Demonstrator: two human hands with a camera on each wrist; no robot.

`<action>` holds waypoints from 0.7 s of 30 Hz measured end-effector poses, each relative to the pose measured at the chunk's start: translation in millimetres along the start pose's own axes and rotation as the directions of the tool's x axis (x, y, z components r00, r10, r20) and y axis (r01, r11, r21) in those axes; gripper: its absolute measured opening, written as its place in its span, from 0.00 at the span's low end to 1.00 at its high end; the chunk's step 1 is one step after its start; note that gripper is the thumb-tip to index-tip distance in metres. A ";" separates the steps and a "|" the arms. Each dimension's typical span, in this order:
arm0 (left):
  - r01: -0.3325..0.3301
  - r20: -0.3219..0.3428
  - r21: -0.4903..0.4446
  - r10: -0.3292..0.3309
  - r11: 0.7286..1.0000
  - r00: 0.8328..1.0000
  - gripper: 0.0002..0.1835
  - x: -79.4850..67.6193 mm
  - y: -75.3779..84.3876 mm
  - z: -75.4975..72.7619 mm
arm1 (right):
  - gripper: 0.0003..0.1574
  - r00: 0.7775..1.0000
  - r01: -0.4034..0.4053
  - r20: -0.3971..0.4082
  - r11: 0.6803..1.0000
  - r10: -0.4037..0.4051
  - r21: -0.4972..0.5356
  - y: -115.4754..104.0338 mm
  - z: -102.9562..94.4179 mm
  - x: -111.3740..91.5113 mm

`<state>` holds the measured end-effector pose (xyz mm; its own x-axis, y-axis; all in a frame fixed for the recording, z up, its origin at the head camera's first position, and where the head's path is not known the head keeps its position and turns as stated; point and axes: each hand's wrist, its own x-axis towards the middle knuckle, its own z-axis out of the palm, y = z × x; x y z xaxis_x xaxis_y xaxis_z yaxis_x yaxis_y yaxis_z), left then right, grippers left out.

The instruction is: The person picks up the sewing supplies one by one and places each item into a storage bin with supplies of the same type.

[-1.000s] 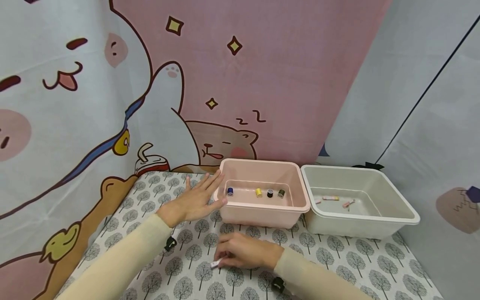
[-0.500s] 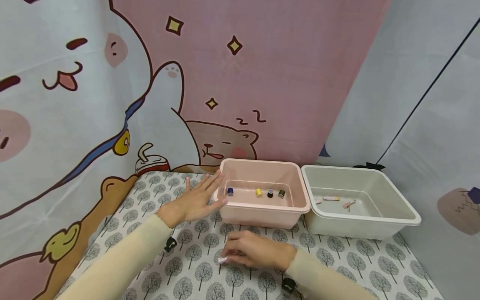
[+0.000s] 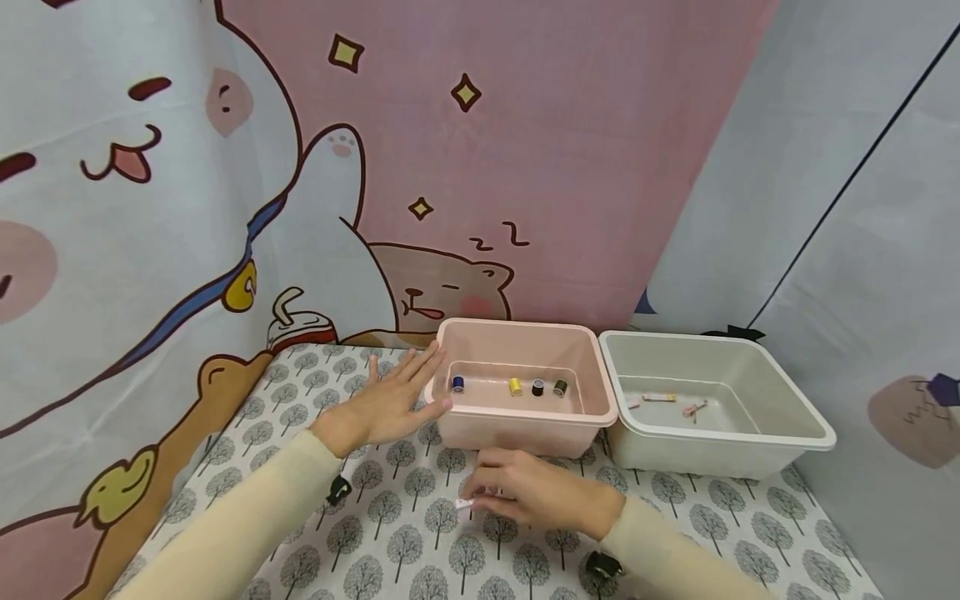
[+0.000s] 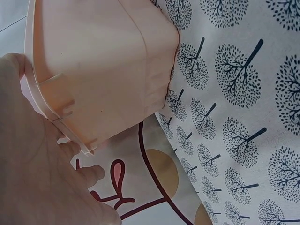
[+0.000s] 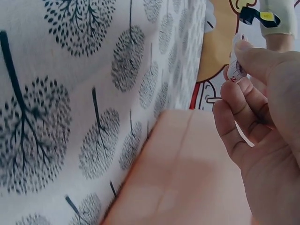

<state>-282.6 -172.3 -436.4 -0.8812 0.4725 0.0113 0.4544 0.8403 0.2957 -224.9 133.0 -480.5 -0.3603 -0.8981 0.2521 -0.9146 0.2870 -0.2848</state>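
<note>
My left hand lies flat with spread, straight fingers against the left rim of the pink tub. In the left wrist view, that hand's fingers reach along the tub's rim. Just in front of the tub, my right hand pinches a small white piece with red print between thumb and fingertips, above the cloth. Inside the pink tub lie a blue thread spool, a yellow spool, a black spool and a dark green spool, all apart.
A pale grey tub stands right beside the pink one, holding a few small pinkish pieces. Tree-printed cloth covers the table. A cartoon-printed curtain hangs behind and at the sides.
My right hand has moved rightward and slightly away from me toward the pink tub, carrying the small white piece. My left hand stays at the tub's rim.
</note>
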 end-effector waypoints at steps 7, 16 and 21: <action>0.002 -0.004 0.002 -0.002 1.000 1.000 0.49 0.1 0.0 -0.3 | 0.09 0.999 0.014 -0.037 1.000 -0.015 -0.017 -2.0 -18.2 -7.2; -0.001 -0.003 0.003 0.001 1.000 1.000 0.48 0.8 -0.7 1.1 | 0.08 0.993 0.093 -0.073 0.994 -0.097 -0.054 -3.4 -39.3 -12.6; 0.002 -0.003 0.006 -0.002 1.000 1.000 0.48 1.8 -1.1 1.1 | 0.08 0.990 0.109 -0.083 0.991 -0.115 -0.074 -4.8 -50.5 -12.3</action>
<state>-284.6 -172.1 -437.8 -0.8826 0.4699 0.0134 0.4532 0.8431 0.2896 -225.3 159.5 -435.5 -0.2669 -0.8944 0.3590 -0.9594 0.2113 -0.1868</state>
